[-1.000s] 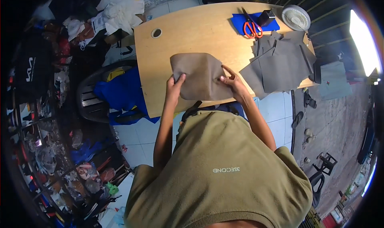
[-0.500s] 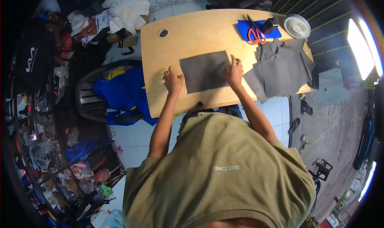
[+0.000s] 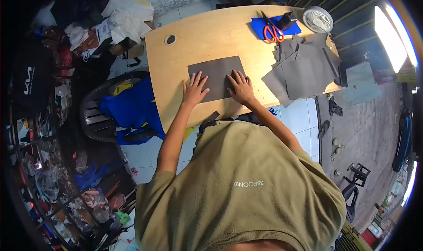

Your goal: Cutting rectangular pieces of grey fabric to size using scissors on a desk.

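A dark grey rectangular sheet (image 3: pixel 217 68) lies flat on the light wooden table (image 3: pixel 211 33) in front of me. My left hand (image 3: pixel 194 90) rests on its left part, palm down, fingers spread. On its right part lies my right hand (image 3: pixel 241 88), also flat with the fingers apart. Neither hand grips anything. To the right of my right hand is a loose, overlapping pile of dark grey sheets (image 3: pixel 308 72), some of them hanging past the table's near edge. Whether my sheet is cloth or another thin material I cannot tell.
Orange-handled scissors (image 3: pixel 273 33) and a black block-shaped object (image 3: pixel 288 19) lie on blue cloth (image 3: pixel 255 28) at the back right, beside a small white fan (image 3: pixel 317 20). A roll of tape or ring-shaped hole (image 3: pixel 170 40) shows at the far left. A chair (image 3: pixel 94 114) holds blue fabric (image 3: pixel 128 107).
My hands have gone from the sheet's left and right edges, fingers curled, to lying flat on top of it. The view has shifted slightly.
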A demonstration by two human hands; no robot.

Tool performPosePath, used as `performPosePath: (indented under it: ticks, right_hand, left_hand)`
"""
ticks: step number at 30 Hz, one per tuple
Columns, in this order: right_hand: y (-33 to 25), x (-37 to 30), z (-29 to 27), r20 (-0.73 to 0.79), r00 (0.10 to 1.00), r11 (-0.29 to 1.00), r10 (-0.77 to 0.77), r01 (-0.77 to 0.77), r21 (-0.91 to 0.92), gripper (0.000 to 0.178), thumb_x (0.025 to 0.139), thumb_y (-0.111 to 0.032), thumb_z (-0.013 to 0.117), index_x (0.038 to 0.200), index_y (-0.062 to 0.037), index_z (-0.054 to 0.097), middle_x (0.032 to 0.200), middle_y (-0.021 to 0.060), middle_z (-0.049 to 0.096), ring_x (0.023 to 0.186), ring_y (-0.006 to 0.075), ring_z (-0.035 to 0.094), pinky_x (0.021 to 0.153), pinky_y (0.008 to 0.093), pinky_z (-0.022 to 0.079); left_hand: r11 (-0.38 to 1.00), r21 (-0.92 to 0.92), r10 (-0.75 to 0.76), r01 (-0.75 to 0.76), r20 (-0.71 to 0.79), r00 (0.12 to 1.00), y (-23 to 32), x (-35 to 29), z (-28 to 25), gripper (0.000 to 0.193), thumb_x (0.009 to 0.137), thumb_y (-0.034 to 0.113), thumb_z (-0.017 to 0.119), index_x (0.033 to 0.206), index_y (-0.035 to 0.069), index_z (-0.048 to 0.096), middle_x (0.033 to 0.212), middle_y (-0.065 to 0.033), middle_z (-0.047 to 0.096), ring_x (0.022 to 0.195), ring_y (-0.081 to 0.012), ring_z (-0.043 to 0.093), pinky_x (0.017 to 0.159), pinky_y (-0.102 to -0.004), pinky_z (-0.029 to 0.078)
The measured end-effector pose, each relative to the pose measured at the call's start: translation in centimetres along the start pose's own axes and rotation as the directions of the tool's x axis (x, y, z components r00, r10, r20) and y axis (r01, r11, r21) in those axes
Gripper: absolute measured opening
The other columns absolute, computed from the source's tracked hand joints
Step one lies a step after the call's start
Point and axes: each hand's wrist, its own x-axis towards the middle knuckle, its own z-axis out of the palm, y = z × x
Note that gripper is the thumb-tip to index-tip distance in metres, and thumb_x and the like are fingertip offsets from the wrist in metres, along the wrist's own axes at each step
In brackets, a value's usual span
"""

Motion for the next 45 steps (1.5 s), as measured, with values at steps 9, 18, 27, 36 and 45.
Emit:
performPosePath:
  ticks: [9,18,27,36,45]
  right_hand:
    - [3.1,-3.4,-4.1,-0.208,0.956,0.975,0.205,-0.181,0.131,0.057,0.084,-0.019,0.065,0.138,-0.0177,0.047,0.144,0.0148,0.042,0.133,0.0341,0.040,0.103,0.0524,0.035]
    - [14.5,-6.6,-10.0,-0.358,0.562,0.608,0.745,-0.794,0.018,0.060,0.079,-0.023,0.072,0.134,-0.0161,0.049,0.133,0.0145,0.046,0.120,0.0374,0.047,0.091,0.0539,0.042]
    - [17.2,-8.0,-10.7,-0.396,0.688,0.758,0.609,-0.651,0.034,0.022,0.084,-0.017,0.063,0.103,-0.0084,0.058,0.104,0.0147,0.061,0.099,0.0338,0.060,0.080,0.0521,0.046]
    - [4.4,-1.7,-17.3,-0.117,0.733,0.321,0.670,-0.144,0.936,0.036,0.093,-0.024,0.063,0.117,0.0006,0.052,0.106,0.0137,0.062,0.098,0.0219,0.058,0.087,0.0357,0.046]
    - [-5.8,2.3,-16.0,0.390,0.907,-0.160,0.158,-0.367,0.916,0.052,0.092,-0.019,0.066,0.135,-0.0001,0.045,0.120,0.0089,0.060,0.108,0.0179,0.058,0.094,0.0330,0.048]
  left_hand:
    - [0.999,-0.023,-0.028,0.027,-0.085,0.996,-0.1,-0.7,-1.3,0.061,0.092,0.039,0.061,0.147,0.027,0.037,0.160,-0.0050,0.021,0.145,-0.0330,0.022,0.107,-0.0705,0.023]
    - [0.879,-0.449,-0.040,-0.158,-0.401,0.915,2.4,-1.2,0.6,0.047,0.092,0.021,0.059,0.138,0.013,0.049,0.133,-0.0149,0.050,0.116,-0.0374,0.051,0.099,-0.0504,0.042]
    - [0.879,-0.466,-0.132,-0.104,-0.445,0.886,2.6,-4.5,-1.6,0.044,0.093,0.018,0.057,0.136,0.010,0.049,0.135,-0.0137,0.052,0.119,-0.0348,0.053,0.095,-0.0451,0.045]
    - [0.392,-0.916,-0.282,-0.089,-0.212,0.936,3.9,-3.6,-3.7,0.047,0.100,0.036,0.052,0.138,0.008,0.047,0.129,-0.0126,0.060,0.109,-0.0263,0.062,0.092,-0.0407,0.048]
    - [-0.363,-0.890,0.128,0.277,0.247,0.961,3.8,-1.2,-5.9,0.091,0.089,0.077,0.030,0.153,0.013,0.022,0.147,-0.0115,0.045,0.132,-0.0258,0.047,0.108,-0.0430,0.038]
